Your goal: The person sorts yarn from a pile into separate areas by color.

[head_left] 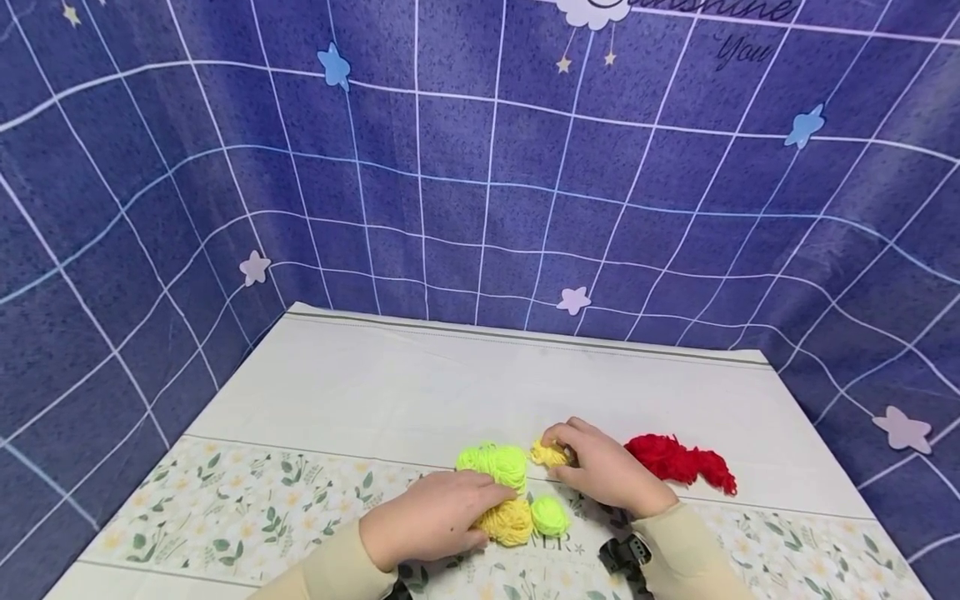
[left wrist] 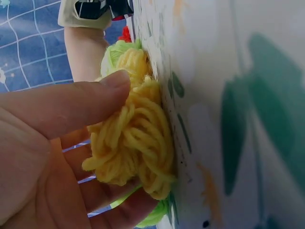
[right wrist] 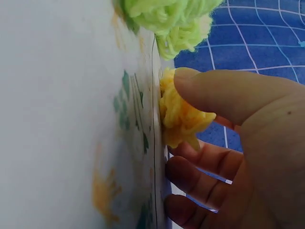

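Observation:
My left hand (head_left: pixel 431 515) grips a yellow yarn bundle (head_left: pixel 512 523). In the left wrist view its thumb lies across the looped strands (left wrist: pixel 136 143), with the fingers behind them. A smaller tuft of yellow yarn (head_left: pixel 546 454) sits farther back, pinched by my right hand (head_left: pixel 606 468); the right wrist view has the thumb over this tuft (right wrist: pixel 183 117). Just behind my left fingers lies a larger neon-green yarn bundle (head_left: pixel 495 463). Between the hands rests a small neon-green yarn ball (head_left: pixel 550 517), close to the yellow bundle.
Red yarn (head_left: pixel 667 458) lies in a tangled heap to the right of my right hand. The table is covered by a white cloth (head_left: pixel 375 375) with a flowered band (head_left: pixel 247 508). A blue gridded curtain (head_left: pixel 450 208) with stars hangs behind and at both sides.

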The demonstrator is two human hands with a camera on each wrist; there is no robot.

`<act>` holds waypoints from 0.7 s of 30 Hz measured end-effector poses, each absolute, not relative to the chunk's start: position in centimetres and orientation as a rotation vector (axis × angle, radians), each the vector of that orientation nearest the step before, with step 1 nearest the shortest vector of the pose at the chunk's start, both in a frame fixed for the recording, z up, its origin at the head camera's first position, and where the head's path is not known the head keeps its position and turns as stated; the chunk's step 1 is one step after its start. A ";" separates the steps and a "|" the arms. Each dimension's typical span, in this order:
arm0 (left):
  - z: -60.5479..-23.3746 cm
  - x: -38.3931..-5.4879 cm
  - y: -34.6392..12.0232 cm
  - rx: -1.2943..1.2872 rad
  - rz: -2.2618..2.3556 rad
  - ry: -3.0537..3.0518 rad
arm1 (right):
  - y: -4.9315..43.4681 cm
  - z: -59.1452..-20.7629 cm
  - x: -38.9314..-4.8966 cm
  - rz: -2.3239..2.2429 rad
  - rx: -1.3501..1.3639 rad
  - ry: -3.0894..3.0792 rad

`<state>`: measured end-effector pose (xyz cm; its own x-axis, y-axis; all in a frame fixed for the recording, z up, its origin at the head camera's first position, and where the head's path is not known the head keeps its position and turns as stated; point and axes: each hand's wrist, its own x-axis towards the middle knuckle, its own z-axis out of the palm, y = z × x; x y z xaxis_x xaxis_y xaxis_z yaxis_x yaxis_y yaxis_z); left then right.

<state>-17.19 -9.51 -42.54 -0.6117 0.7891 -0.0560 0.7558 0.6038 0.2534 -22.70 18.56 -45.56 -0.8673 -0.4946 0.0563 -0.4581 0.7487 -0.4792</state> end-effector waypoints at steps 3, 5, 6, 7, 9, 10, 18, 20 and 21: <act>-42.6 -17.2 -9.5 1.288 0.303 2.668 | 18.5 -45.4 -22.7 -0.775 -0.785 2.861; -42.6 -17.2 -9.5 1.288 0.304 2.666 | 18.4 -45.4 -22.8 -0.794 -0.793 2.846; -42.6 -17.2 -9.5 1.289 0.304 2.666 | 18.4 -45.3 -22.8 -0.807 -0.794 2.837; -42.6 -17.2 -9.5 1.286 0.307 2.665 | 18.4 -45.3 -22.8 -0.820 -0.792 2.829; -42.6 -17.2 -9.5 1.277 0.309 2.666 | 18.4 -45.2 -22.8 -0.836 -0.781 2.821; -42.6 -17.2 -9.5 1.272 0.308 2.667 | 18.4 -45.2 -22.8 -0.843 -0.774 2.819; -42.9 -17.1 -9.4 1.271 0.288 2.689 | 18.6 -44.5 -23.7 -0.800 -0.788 2.895; -43.0 -17.1 -9.5 1.278 0.284 2.693 | 18.5 -44.2 -24.4 -0.787 -0.792 2.941; -43.0 -17.2 -9.5 1.278 0.282 2.695 | 18.4 -44.0 -24.7 -0.782 -0.787 2.965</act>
